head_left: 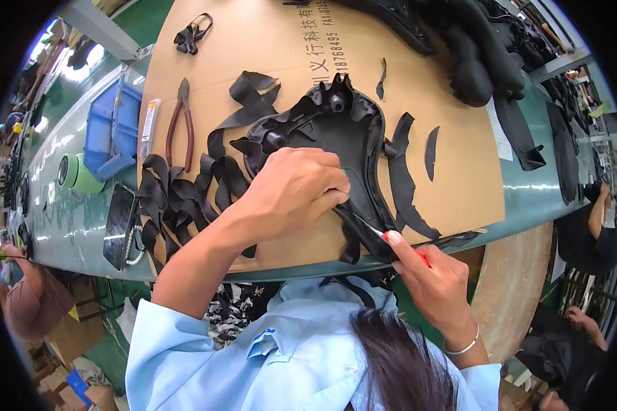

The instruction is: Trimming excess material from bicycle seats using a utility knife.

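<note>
On the green workbench (528,198) lies a big sheet of brown cardboard (281,41), and near its middle sits a black bicycle saddle (336,130), turned underside up with its cover wrinkled around the rim. Left of the saddle a heap of black trimmed strips (178,198) spreads across the cardboard, with more strips (404,178) just to its right. Further left stand a blue plastic bin (113,127), a dark phone (118,222), a roll of green tape (75,175) and red-handled pliers (179,123). The left hand (295,188) presses down on the saddle's near edge, fingers curled and pinching the cover. The right hand (435,277) is closed around a thin red-handled blade (373,229), whose tip meets the cover beside the left fingers.
</note>
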Tool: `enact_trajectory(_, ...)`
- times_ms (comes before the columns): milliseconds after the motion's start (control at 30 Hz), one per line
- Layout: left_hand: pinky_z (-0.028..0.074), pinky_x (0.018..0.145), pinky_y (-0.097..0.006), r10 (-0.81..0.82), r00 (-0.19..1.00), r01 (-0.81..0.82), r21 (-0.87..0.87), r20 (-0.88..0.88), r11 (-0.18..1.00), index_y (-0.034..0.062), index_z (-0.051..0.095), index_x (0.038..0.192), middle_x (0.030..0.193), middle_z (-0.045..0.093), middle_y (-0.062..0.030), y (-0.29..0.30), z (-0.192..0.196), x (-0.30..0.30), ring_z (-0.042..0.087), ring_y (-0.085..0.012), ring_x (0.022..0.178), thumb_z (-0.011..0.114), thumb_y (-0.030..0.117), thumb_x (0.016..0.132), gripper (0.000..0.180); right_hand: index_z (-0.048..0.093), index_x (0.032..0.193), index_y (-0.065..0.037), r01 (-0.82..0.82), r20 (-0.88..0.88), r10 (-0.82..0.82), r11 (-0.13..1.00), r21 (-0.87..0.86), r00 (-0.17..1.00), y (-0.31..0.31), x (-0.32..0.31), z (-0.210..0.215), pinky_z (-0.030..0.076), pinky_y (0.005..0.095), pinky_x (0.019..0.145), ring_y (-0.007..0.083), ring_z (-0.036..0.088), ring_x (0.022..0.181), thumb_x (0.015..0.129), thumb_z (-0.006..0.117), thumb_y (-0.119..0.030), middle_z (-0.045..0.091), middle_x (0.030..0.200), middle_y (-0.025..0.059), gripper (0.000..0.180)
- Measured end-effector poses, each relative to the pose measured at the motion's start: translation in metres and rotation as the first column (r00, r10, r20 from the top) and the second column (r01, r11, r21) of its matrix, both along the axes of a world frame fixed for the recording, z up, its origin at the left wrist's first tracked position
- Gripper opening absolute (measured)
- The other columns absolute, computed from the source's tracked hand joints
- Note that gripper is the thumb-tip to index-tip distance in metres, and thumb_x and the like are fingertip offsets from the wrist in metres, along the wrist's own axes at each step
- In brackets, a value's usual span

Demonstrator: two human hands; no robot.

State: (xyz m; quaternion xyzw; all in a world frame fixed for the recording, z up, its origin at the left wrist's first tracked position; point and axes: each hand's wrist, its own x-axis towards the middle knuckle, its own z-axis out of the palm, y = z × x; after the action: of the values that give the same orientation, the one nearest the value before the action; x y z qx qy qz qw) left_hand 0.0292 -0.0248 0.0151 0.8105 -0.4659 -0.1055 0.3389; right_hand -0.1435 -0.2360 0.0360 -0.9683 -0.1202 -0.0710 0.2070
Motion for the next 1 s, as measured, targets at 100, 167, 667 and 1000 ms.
enact_trajectory(100, 0.048, 0.063, -0.038, -0.007, 0.999, 0.009, -0.054, 0.054, 0.999, 0.0017, 0.068, 0.08, 0.077, 0.062, -0.0093, 0.0, -0.002, 0.0, 0.061, -0.0279, 0.075, 0.066, 0.012, 0.077, 0.011, 0.056, 0.133, -0.021, -0.039, -0.039, 0.032, 0.983, -0.178, 0.999, 0.006, 0.009, 0.007, 0.04, 0.0312, 0.048, 0.0187, 0.049, 0.052, 0.074, 0.065, -0.001, 0.047, 0.067, 0.0052, 0.063)
enact_trajectory(167, 0.048, 0.063, -0.038, -0.019, 0.998, 0.023, -0.061, 0.066, 0.998, 0.0019, 0.068, 0.08, 0.078, 0.062, -0.0093, 0.0, -0.002, 0.001, 0.061, -0.0283, 0.074, 0.066, 0.012, 0.077, 0.011, 0.057, 0.133, -0.022, -0.065, -0.067, 0.051, 0.973, -0.22, 0.996, 0.004, 0.008, 0.016, 0.04, 0.0319, 0.049, 0.0191, 0.049, 0.053, 0.074, 0.064, -0.002, 0.047, 0.068, 0.0055, 0.063)
enact_trajectory(667, 0.046, 0.057, -0.031, 0.066, 0.918, -0.072, 0.001, -0.392, 0.997, -0.0016, 0.065, 0.076, 0.064, 0.061, -0.0091, -0.048, -0.005, 0.012, 0.059, -0.0188, 0.058, 0.072, 0.017, 0.07, 0.021, 0.025, 0.149, -0.007, 0.621, -0.621, -0.104, 0.29, 0.728, 0.777, 0.008, -0.014, 0.009, 0.048, 0.0227, 0.056, 0.0112, 0.054, 0.06, 0.097, 0.045, -0.013, 0.058, 0.094, 0.0099, 0.055)
enact_trajectory(1000, 0.039, 0.064, -0.021, 0.003, 0.544, -0.223, -0.142, -0.839, 0.964, 0.0021, 0.065, 0.075, 0.07, 0.061, 0.0011, -0.048, -0.01, 0.03, 0.053, -0.0062, 0.066, 0.076, 0.009, 0.071, 0.013, 0.021, 0.149, -0.006, 0.728, -0.756, 0.079, 0.223, 0.648, 0.649, 0.047, 0.009, 0.02, 0.05, 0.0247, 0.052, 0.0106, 0.053, 0.056, 0.099, 0.044, -0.016, 0.056, 0.091, 0.0091, 0.056)
